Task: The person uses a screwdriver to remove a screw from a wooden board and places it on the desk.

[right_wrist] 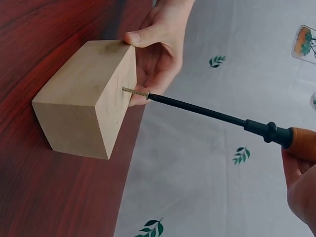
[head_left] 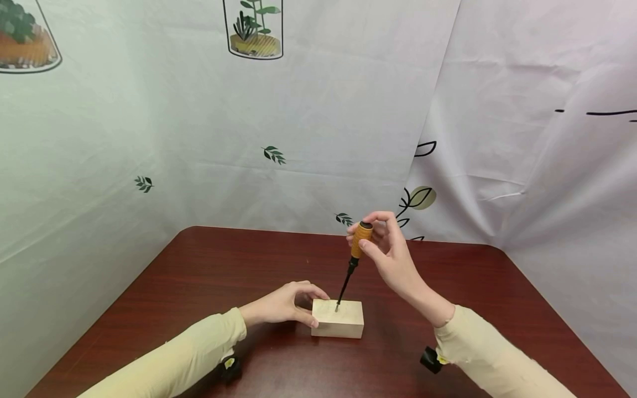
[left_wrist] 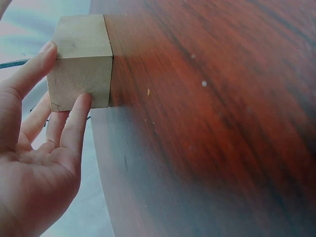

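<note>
A pale wooden block (head_left: 338, 330) lies on the table, and a brass-coloured screw (right_wrist: 134, 92) stands in its top face with much of its thread exposed. My left hand (head_left: 285, 303) grips the block's left end between thumb and fingers; the left wrist view shows the fingertips on the end of the block (left_wrist: 81, 81). My right hand (head_left: 393, 254) holds the orange handle of a screwdriver (head_left: 361, 240) with thumb and fingers. The black shaft slants down to the left, its tip at the screw's head in the right wrist view.
The dark red-brown table (head_left: 239, 260) has rounded far corners. A white curtain (head_left: 318, 110) printed with leaves and plants hangs behind and beside it. Black wrist devices show under the left sleeve (head_left: 189, 345) and the right sleeve (head_left: 490, 348).
</note>
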Demonstrator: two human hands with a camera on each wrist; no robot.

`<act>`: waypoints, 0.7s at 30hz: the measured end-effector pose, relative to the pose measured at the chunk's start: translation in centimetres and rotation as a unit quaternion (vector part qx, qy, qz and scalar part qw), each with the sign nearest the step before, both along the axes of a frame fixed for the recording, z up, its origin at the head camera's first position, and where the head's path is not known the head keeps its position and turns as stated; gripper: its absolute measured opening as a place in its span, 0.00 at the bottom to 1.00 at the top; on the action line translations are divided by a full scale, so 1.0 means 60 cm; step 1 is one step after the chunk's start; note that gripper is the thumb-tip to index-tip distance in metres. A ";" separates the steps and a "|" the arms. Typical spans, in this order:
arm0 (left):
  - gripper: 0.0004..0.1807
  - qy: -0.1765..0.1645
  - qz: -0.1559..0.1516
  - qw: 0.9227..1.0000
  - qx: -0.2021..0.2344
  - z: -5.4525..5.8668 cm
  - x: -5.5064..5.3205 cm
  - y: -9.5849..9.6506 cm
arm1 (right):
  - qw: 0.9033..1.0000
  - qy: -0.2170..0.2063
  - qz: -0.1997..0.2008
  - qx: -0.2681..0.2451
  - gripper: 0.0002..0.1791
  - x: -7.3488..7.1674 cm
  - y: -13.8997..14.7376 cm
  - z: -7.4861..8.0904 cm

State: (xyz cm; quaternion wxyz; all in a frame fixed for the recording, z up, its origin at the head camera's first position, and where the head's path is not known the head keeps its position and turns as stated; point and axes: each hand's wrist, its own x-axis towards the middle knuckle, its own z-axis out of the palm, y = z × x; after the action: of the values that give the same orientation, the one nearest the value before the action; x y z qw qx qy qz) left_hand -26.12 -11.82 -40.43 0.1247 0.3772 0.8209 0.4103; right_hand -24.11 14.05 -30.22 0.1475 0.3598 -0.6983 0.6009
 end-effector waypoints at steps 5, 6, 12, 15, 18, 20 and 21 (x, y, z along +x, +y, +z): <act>0.27 0.001 0.003 1.000 0.000 0.000 0.001 0.000 | 0.999 -0.021 -0.041 0.007 0.19 -0.001 -0.001 0.003; 0.27 0.000 0.003 1.000 0.000 0.000 0.001 0.000 | 0.998 -0.023 -0.052 0.012 0.19 -0.001 -0.001 0.003; 0.27 -0.004 0.004 1.000 0.000 0.000 0.003 0.000 | 0.998 -0.012 -0.060 0.013 0.22 -0.003 0.002 0.000; 0.27 -0.003 0.007 1.000 -0.003 0.000 0.002 0.000 | 0.999 -0.002 -0.048 0.010 0.20 -0.003 0.003 0.000; 0.27 -0.002 0.007 1.000 -0.005 0.000 0.002 0.000 | 0.999 -0.001 -0.039 0.010 0.19 -0.003 0.004 0.000; 0.27 -0.003 0.006 1.000 -0.005 0.000 0.001 0.001 | 0.999 0.000 -0.045 0.017 0.19 -0.003 0.003 0.000; 0.27 -0.004 0.006 1.000 -0.006 0.000 0.001 0.001 | 0.999 -0.001 -0.048 0.020 0.19 -0.003 0.002 0.001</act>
State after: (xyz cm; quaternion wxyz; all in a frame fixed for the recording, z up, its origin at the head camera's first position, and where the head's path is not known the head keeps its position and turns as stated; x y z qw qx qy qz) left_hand -26.05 -11.79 -40.43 0.1275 0.3699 0.8249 0.4080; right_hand -24.29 14.16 -30.16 0.1682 0.3280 -0.7271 0.5791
